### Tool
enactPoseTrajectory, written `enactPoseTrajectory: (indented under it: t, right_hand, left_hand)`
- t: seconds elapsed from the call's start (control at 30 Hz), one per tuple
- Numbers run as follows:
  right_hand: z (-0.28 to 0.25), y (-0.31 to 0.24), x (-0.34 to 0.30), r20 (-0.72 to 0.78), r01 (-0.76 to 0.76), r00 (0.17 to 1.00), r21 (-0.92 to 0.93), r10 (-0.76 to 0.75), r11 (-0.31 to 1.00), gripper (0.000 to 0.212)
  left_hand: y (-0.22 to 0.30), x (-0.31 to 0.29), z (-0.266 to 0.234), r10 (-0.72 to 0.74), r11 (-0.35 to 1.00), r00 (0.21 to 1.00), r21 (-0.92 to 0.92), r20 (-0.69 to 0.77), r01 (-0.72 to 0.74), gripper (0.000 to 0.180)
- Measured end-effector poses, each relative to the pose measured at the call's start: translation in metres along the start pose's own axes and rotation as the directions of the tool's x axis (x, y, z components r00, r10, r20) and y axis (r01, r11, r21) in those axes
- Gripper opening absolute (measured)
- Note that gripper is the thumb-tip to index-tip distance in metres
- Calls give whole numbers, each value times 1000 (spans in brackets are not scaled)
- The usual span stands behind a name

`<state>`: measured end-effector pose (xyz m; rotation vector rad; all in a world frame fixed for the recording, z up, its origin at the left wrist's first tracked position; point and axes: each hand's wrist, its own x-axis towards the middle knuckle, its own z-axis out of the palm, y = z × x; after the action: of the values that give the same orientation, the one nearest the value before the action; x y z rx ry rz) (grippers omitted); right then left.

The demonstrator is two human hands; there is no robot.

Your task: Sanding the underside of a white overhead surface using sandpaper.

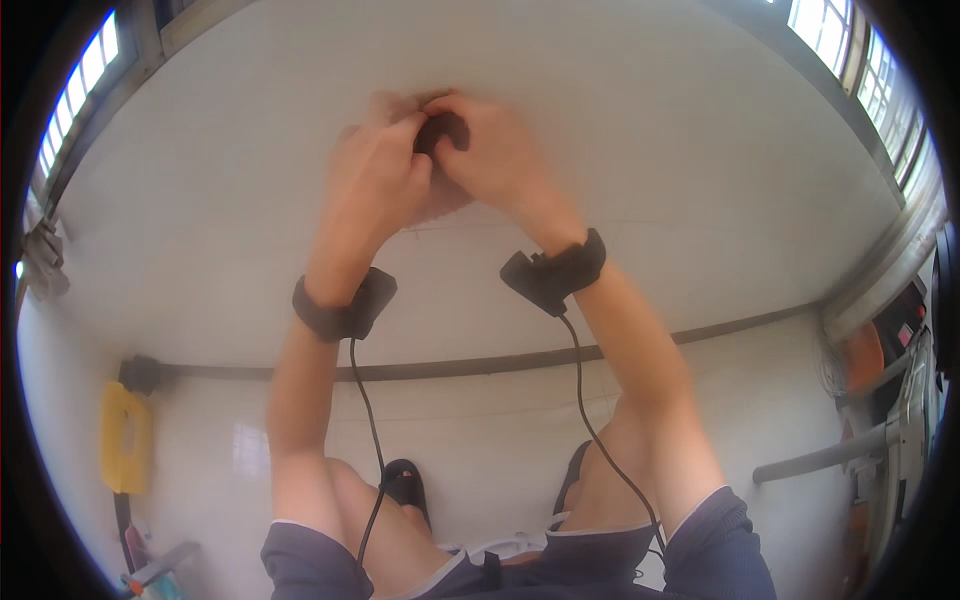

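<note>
My left hand [378, 170] and my right hand [500, 150] meet over the white tabletop, closed around a small reddish-brown piece [447, 196]. Its lower edge looks ribbed, and a dark round part [443, 130] shows between my thumbs. Fingers cover much of it and haze blurs the rest, so its kind cannot be made out. The fingertips of both hands curl over its upper side and nearly touch each other.
The white tabletop [650, 200] has a dark front edge. Black bands with cables, the left [345, 305] and right [555, 272], circle my wrists. A yellow case [125, 435] stands low left. A grey metal frame [905, 440] and an orange item [865, 355] are right.
</note>
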<state>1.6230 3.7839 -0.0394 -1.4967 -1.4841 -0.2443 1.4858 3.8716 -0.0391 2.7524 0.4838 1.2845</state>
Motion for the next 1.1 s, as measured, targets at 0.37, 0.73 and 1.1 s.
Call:
enactPoseTrajectory:
  t: [0.37, 0.73, 1.1]
  right_hand:
    - [8, 39, 12, -282, -74, 957, -17, 66, 997, 55]
    - [-18, 23, 18, -260, -383, 881, 98, 395, 919, 54]
    - [-17, 55, -8, -467, -137, 876, 6, 124, 991, 58]
  left_hand:
    - [-24, 60, 15, 165, 982, 986, -96, -11, -165, 47]
    - [-29, 67, 21, 320, 880, 943, -398, 94, -259, 53]
    - [-13, 34, 67, 392, 804, 918, -464, -59, -373, 55]
